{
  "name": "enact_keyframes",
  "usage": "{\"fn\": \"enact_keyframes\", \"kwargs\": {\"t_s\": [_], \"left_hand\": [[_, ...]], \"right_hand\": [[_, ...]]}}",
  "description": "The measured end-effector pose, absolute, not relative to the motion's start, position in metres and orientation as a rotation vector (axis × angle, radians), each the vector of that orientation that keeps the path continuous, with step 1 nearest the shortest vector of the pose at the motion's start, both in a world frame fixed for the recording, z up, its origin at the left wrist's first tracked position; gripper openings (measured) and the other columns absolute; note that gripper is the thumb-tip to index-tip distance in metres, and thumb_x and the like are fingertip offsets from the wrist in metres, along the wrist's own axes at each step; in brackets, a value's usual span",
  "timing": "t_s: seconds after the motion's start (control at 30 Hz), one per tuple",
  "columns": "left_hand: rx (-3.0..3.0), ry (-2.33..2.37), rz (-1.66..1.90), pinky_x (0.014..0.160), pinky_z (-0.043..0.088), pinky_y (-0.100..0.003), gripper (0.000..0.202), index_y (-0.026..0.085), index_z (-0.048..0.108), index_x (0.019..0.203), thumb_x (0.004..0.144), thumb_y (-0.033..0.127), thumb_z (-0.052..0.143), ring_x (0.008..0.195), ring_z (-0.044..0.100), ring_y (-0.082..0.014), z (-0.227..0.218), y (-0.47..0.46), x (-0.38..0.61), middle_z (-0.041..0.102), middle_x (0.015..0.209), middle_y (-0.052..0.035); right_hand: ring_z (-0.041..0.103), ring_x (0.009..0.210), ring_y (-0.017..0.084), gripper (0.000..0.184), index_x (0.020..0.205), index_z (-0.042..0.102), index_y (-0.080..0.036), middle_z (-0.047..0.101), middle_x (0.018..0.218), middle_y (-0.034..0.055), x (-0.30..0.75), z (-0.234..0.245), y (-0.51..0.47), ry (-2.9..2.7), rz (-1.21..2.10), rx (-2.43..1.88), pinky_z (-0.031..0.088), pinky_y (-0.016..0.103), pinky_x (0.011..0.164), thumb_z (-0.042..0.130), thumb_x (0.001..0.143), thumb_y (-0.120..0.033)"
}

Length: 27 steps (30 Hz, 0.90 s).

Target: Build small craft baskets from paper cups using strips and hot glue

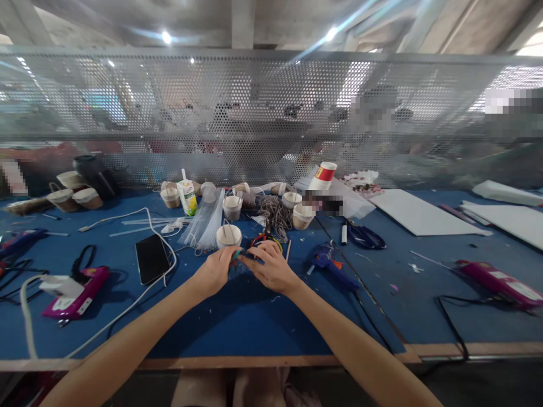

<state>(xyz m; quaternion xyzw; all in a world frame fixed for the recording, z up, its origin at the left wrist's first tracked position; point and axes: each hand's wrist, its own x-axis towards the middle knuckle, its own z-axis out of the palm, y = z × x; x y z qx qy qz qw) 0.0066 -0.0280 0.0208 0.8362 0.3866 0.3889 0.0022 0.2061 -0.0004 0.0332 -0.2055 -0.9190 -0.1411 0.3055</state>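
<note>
I see a blue worktable [237, 322] spanning the head view, backed by a perforated metal screen [271, 113]. A white board [419, 215] lies flat at the far right. Both forearms converge at the table centre. The left hand [214, 271] and right hand [271, 268] meet fingertip to fingertip, each pinching a small teal piece [237, 254] just above the table surface; I cannot tell what the piece is. A black phone [151, 259] lies left of the left hand. A blue glue gun [328, 263] lies near the right hand. A paper cup [228, 236] stands upright just beyond the fingertips.
</note>
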Motion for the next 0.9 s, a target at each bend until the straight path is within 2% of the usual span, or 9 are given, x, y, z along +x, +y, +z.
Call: {"fn": "enact_keyframes", "kwargs": {"t_s": [0.17, 0.33, 0.47, 0.67, 0.8, 0.9], "left_hand": [[2.62, 1.195, 1.279, 0.072, 0.053, -0.028, 0.034, 0.011, 0.045, 0.111, 0.08, 0.004, 0.032, 0.082, 0.064, -0.0162, 0.022, -0.029, 0.008, 0.064, 0.094, -0.0113], [2.559, 1.229, 1.283, 0.062, 0.053, -0.025, 0.034, 0.009, 0.043, 0.114, 0.082, 0.006, 0.03, 0.066, 0.063, -0.0139, 0.022, -0.033, 0.01, 0.065, 0.084, -0.0099], [2.563, 1.328, 1.348, 0.063, 0.052, -0.026, 0.034, 0.009, 0.038, 0.118, 0.086, 0.012, 0.027, 0.07, 0.063, -0.0141, 0.022, -0.032, 0.01, 0.064, 0.087, -0.0109], [2.286, 1.537, 1.4, 0.054, 0.048, -0.023, 0.033, 0.01, 0.038, 0.116, 0.091, 0.023, 0.02, 0.05, 0.054, -0.0101, 0.034, -0.025, -0.001, 0.058, 0.063, 0.0], [2.27, 1.434, 1.481, 0.059, 0.048, -0.023, 0.032, 0.013, 0.042, 0.114, 0.092, 0.026, 0.024, 0.055, 0.057, -0.0107, 0.039, -0.03, -0.004, 0.062, 0.067, -0.0011], [2.414, 1.264, 1.47, 0.066, 0.048, -0.024, 0.029, 0.014, 0.049, 0.106, 0.091, 0.028, 0.027, 0.07, 0.061, -0.0137, 0.039, -0.035, -0.003, 0.065, 0.08, -0.0061]], "right_hand": [[0.041, 0.088, 0.021, 0.041, 0.125, 0.048, -0.03, 0.054, 0.096, 0.0054, 0.205, 0.032, -0.001, -2.384, -0.401, -0.516, 0.036, 0.04, 0.082, 0.042, 0.086, -0.02], [0.04, 0.089, 0.021, 0.042, 0.125, 0.048, -0.03, 0.053, 0.097, 0.0052, 0.205, 0.033, -0.002, -2.384, -0.411, -0.523, 0.036, 0.039, 0.081, 0.042, 0.085, -0.019], [0.04, 0.088, 0.02, 0.045, 0.128, 0.045, -0.032, 0.053, 0.096, 0.0046, 0.204, 0.034, -0.004, -2.396, -0.434, -0.551, 0.036, 0.04, 0.083, 0.042, 0.085, -0.02], [0.04, 0.085, 0.019, 0.05, 0.133, 0.036, -0.033, 0.05, 0.095, 0.0044, 0.204, 0.038, -0.01, -2.311, -0.455, -0.493, 0.035, 0.04, 0.089, 0.041, 0.086, -0.02], [0.04, 0.085, 0.019, 0.047, 0.131, 0.04, -0.034, 0.05, 0.092, 0.0042, 0.205, 0.041, -0.01, -2.327, -0.497, -0.536, 0.035, 0.04, 0.087, 0.041, 0.085, -0.022], [0.04, 0.084, 0.019, 0.044, 0.127, 0.046, -0.033, 0.051, 0.089, 0.0041, 0.204, 0.042, -0.01, -2.334, -0.544, -0.56, 0.035, 0.039, 0.086, 0.042, 0.085, -0.021]]}}
